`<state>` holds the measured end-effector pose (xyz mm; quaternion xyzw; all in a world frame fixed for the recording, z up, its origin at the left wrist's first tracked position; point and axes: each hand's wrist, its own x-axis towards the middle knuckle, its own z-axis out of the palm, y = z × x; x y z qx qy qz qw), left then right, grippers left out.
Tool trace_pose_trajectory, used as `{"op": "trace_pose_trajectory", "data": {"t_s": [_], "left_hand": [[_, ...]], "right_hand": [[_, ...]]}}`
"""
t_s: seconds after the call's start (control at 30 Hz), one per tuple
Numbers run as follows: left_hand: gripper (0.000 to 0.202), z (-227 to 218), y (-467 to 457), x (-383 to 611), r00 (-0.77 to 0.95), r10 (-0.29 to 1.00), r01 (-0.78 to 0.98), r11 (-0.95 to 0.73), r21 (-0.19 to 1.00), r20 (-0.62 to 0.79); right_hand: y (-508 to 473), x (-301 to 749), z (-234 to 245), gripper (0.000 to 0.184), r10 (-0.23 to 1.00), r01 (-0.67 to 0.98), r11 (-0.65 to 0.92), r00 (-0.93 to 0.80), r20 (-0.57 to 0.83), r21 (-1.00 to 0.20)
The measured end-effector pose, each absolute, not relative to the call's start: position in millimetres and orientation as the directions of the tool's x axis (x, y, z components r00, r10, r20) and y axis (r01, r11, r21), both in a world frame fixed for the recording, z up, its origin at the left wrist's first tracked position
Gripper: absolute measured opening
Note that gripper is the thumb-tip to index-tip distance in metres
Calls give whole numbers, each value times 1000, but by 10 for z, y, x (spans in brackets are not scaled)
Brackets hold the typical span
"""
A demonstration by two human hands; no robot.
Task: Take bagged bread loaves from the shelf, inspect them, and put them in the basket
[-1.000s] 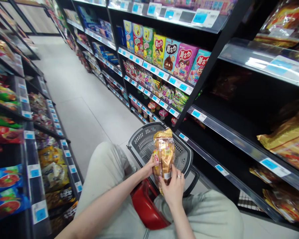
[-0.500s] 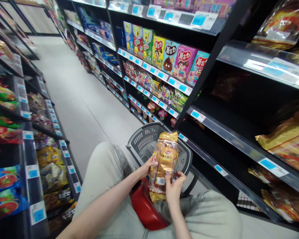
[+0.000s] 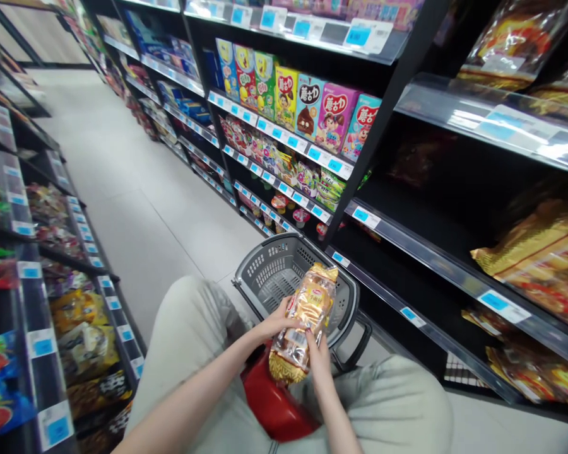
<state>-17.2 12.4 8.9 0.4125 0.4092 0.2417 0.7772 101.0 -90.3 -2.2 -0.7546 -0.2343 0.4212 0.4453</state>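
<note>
Between my two hands is a clear and gold bag of small breads (image 3: 311, 299), tilted with its top leaning right and away from me. My left hand (image 3: 284, 318) grips its left side, thumb across the front. On the lower right edge my right hand (image 3: 316, 349) is closed round it, with the fingers partly hidden behind the bag. Just beyond the bag stands a grey shopping basket (image 3: 260, 261) on the floor between my knees, its inside partly covered by the bag. A red glossy object (image 3: 277, 403) lies below my hands at my lap.
Shelves on the right carry gold-wrapped bread bags (image 3: 544, 252). Ahead stand colourful snack boxes (image 3: 307, 107). A low shelf with bagged snacks (image 3: 85, 302) runs along the left. The tiled aisle floor (image 3: 137, 195) stretches away between them. A black handle (image 3: 360, 343) sticks out at the basket's right.
The bread bag has tilted, its lower end swinging left toward me. My left thumb now lies across its front, and my right hand has shifted slightly left. The view has turned a little right.
</note>
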Motion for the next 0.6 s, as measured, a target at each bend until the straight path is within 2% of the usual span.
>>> {"op": "trace_pose_trajectory", "data": {"t_s": [0.13,0.27,0.4,0.47,0.6], "left_hand": [[70,53,189,-234,513,700,-111,628,770,-497],[67,-87,423,-314,295,792,-115,584,803,-534],[67,-252,792,-327,158,849,51,502,863,-504],[67,-329,1022,-267,175,856,129,470,873,-487],[72,-525,1450,-46,249,849,270,402,875,-466]], "right_hand": [[-906,937,-80,52,783,54,-480,477,-400,-875],[-901,901,-79,52,863,142,-408,383,-331,-902],[-925,882,-104,41,899,178,-384,297,-322,-906],[-933,891,-98,39,899,236,-399,292,-327,-886],[-909,954,25,33,924,459,-375,253,-286,-806]]}}
